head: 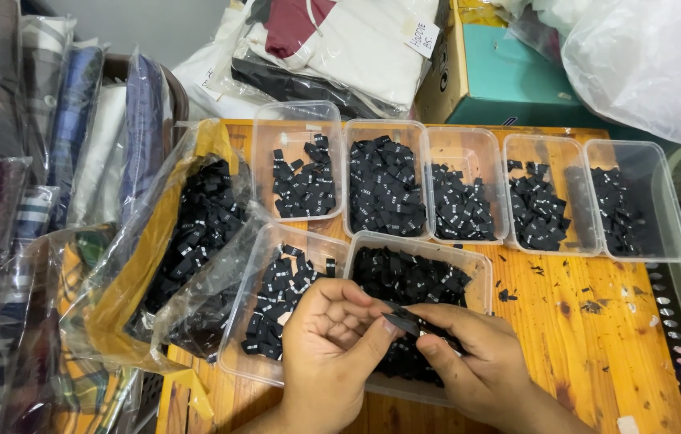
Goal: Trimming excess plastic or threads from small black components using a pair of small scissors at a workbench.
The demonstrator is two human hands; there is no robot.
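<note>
Lower centre of frame: left hand [331, 341] and right hand [469, 358] meeting over the near edge of the wooden worktop [597, 354]. Between them, a small stack of black woven fabric labels [404, 321], pinched by the right thumb and forefinger; left fingers [360, 309] curled closed around its other end. Stack held just above a clear rectangular plastic tub, lower centre [481, 277], heaped with more black labels.

Sorting well advanced, judging by the layout:
- Upper row, left to right: five clear plastic tubs, each holding a pile of black labels with small white marks. First [296, 116] about a third full; second [384, 133] fullest; third [469, 141], fourth [545, 149] and fifth [638, 161] moderately filled.
- Lower row: sixth clear tub, left of the hands [256, 354], partly filled; the heaped tub under the hands beside it, walls touching.

Left to do, apparently: a crumpled clear plastic bag with yellow lining [127, 265] at centre left, open and crammed with unsorted black labels. Large share of stock seemingly there. Estimated stage: past the start, short of halfway or thereabouts; cannot tell exactly.

Loose black scraps scattered on bare wood at right. Folded bagged garments [332, 44] across the top, a teal cardboard box [509, 80] at upper right.
</note>
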